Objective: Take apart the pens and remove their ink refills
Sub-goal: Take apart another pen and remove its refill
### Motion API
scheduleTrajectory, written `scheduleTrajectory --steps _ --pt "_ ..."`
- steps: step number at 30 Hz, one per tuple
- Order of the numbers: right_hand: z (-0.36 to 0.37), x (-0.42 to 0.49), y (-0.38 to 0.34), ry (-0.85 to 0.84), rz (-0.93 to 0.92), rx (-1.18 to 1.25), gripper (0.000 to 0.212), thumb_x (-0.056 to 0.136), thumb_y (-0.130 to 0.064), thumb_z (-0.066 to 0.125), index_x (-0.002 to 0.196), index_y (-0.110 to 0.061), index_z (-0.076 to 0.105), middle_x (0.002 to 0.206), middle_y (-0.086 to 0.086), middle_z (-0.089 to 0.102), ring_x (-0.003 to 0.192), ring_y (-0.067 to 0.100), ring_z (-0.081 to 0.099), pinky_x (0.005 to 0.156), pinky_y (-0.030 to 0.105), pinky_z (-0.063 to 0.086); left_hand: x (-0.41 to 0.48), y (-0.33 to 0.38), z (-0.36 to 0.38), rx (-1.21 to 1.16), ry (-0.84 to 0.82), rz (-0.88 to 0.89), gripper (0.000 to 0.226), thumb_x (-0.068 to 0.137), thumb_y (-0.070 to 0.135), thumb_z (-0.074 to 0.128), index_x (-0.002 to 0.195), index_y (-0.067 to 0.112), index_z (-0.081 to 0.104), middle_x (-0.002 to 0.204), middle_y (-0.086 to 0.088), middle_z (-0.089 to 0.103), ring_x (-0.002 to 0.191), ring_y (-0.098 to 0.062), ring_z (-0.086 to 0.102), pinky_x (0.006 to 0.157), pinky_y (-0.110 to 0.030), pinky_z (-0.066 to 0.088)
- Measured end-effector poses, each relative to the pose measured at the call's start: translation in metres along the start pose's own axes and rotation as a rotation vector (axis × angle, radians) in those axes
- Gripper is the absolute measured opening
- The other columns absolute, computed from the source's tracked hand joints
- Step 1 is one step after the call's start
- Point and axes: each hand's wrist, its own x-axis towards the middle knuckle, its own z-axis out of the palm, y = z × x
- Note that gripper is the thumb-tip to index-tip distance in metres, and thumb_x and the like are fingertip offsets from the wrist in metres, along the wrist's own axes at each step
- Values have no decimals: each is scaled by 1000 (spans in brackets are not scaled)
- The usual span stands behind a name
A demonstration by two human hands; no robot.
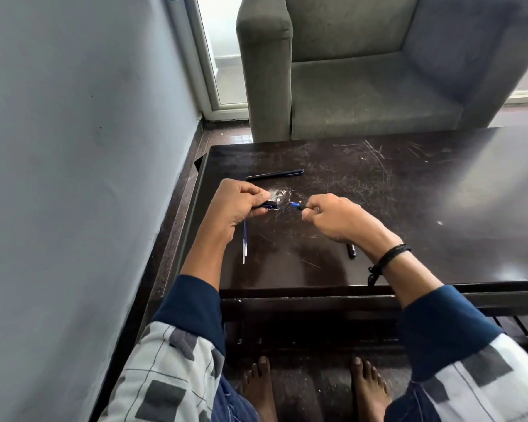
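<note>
Left hand [240, 202] gripping black pen barrel [269, 205], right hand [339, 219] pinching blue piece [296, 205], perhaps its tip, 2 refills [244, 242] nearby

You are in a home living room. Identify it by the grey upholstered armchair [363, 95] at the top of the frame, the low, scratched dark wooden coffee table [409, 208] at centre, and the white-framed glass door [223, 41] at top, left of centre.

A scratched dark wooden coffee table [409, 208] stands beside a pale grey wall [73, 147] on its left, with a grey upholstered armchair [363, 95] just beyond its far edge. Daylight comes through a white-framed glass door [226, 71] behind the armchair, above glossy brown floor tiles [226, 135].
</note>
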Motion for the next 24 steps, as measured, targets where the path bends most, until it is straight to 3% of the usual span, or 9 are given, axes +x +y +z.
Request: scheduleTrajectory --steps 4,6,9,12,16,19,22,24 --pt "-4 6 6 207 82 173 20 97 -34 57 91 -18 68 89 6 71 85 30 66 80 37 53 6 -11 14 244 -16 9 10 89 4 74 83 13 76 98 -15 74 85 -19 72 73 -29 63" --pt "-5 11 4 254 112 455 21 94 -30 62 84 -14 70 78 6 70 70 22 66 79 43 61 6 -15 26 470 -41 29 20 87 13 77 74 28 74 95 -6 76 87 -18 71 83 -33 60" --pt "-7 12 -1 212 167 855 17 97 -22 65 87 -9 71 80 7 62 66 13 59 76 39 63 -5 -15 43 721 -98 29 9 90 21 74 87 29 75 97 1 72 93 -16 66 80 -26 46" --pt "-9 9 -2 208 205 994 17 98 -20 65 94 -6 75 78 3 59 68 13 57 77 36 60 -10 -18 51 777 -140 17 11 92 21 71 88 31 74 108 -3 73 102 -22 68 85 -30 51" --pt "-10 8 1 231 217 1043 18 96 -21 67 103 -8 76 78 -3 60 62 7 54 62 22 50 -11 -19 52 782 -130 41 12 92 21 72 85 31 72 107 -4 72 101 -19 67 88 -33 53" --pt "-11 9 3 249 226 1081 22 95 -22 69 109 -6 74 83 0 62 61 7 54 58 20 47 -11 -20 52 794 -142 58 9 91 20 73 87 29 72 107 -3 72 100 -17 66 89 -32 53" --pt "-12 11 4 277 216 1134 10 94 -19 70 98 -9 71 79 2 58 58 7 50 53 19 41 -11 -17 52 794 -158 66 8 95 24 68 98 24 75 105 -2 73 97 -17 64 84 -30 50" --pt "-12 13 5 306 205 1156 7 93 -19 72 89 -15 68 74 -1 60 59 7 51 54 20 42 -9 -12 51 735 -133 78 16 98 30 62 91 23 75 98 -1 73 89 -18 62 78 -28 46"
